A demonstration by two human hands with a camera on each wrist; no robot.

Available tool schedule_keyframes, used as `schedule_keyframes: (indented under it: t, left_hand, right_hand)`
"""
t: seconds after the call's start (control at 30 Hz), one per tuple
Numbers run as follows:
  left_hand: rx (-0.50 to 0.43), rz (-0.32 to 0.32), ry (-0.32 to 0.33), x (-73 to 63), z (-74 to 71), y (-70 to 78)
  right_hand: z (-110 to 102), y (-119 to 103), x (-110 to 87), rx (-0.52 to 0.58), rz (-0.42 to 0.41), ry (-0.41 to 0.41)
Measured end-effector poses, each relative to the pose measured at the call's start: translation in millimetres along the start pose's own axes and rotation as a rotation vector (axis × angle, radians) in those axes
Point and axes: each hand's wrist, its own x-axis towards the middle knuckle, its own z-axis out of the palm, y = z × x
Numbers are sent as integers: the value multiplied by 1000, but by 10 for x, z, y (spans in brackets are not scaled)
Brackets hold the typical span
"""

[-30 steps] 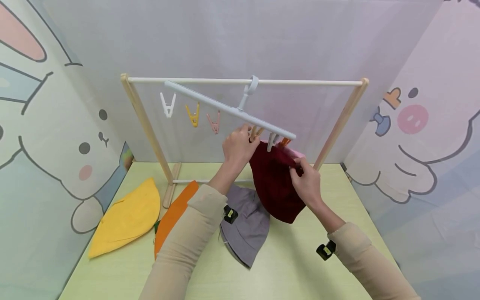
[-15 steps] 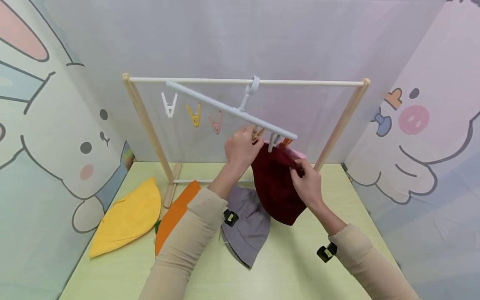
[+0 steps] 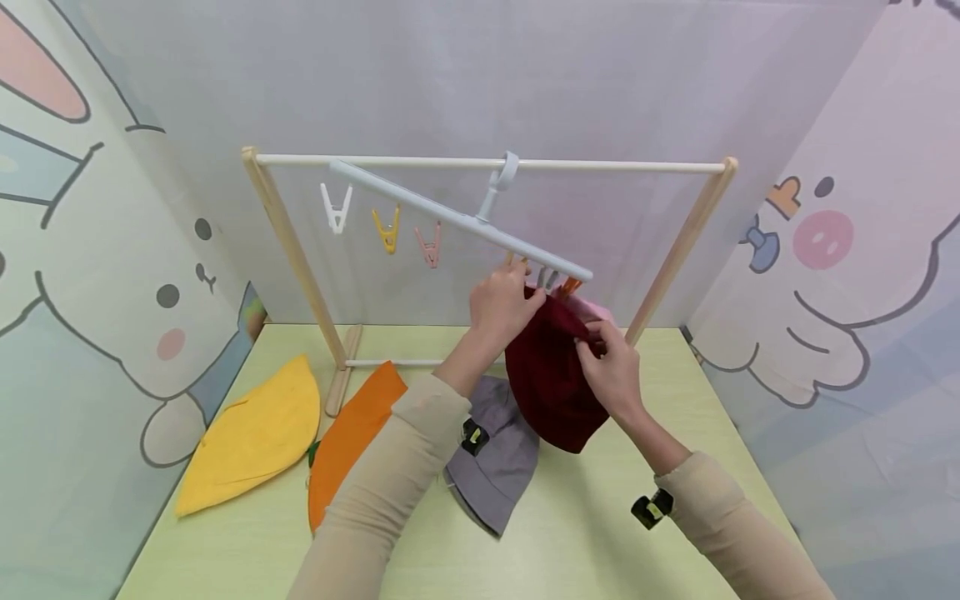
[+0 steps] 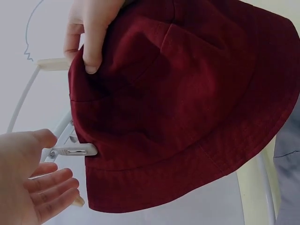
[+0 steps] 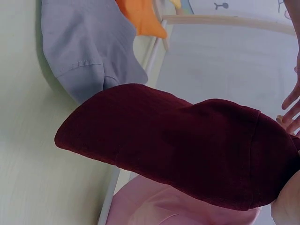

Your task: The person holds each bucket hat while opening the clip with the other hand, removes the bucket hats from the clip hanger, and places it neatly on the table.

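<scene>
A dark red bucket hat [image 3: 555, 375] hangs from the right part of a pale blue clip hanger [image 3: 465, 221]. My right hand [image 3: 613, 367] pinches the hat's crown between thumb and fingers. A grey clothespin [image 4: 77, 150] bites the hat's edge in the left wrist view. My left hand [image 4: 28, 173] is around the pin's handle end, its thumb tip right by it and its other fingers spread loosely. Left of that pin hangs a light-brown clothespin [image 3: 510, 258], partly behind the left hand. Behind the red hat shows a pink hat [image 5: 173, 206], at an orange clothespin [image 3: 570, 285].
The hanger hooks on the white bar [image 3: 622, 166] of a wooden rack. White [image 3: 336, 210], yellow [image 3: 387, 232] and pink [image 3: 429, 247] clothespins hang at its left. On the table [image 3: 600, 533] lie yellow [image 3: 255, 433], orange [image 3: 352, 442] and grey [image 3: 495, 467] hats.
My left hand has moved right, from the light-brown clothespin to the grey one. The right hand has kept its pinch on the red hat, which has shifted slightly.
</scene>
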Motion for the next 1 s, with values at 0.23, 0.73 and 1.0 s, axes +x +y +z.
schedule_keyframes:
  t: [0.23, 0.73, 1.0]
  left_hand:
    - [-4, -28, -47, 29, 56, 37]
    - [13, -70, 25, 60, 195, 136]
    - [26, -69, 52, 60, 220, 146]
  right_hand:
    - [1, -26, -23, 6, 0, -17]
    - [31, -126, -83, 31, -18, -54]
    - [82, -142, -98, 74, -77, -40]
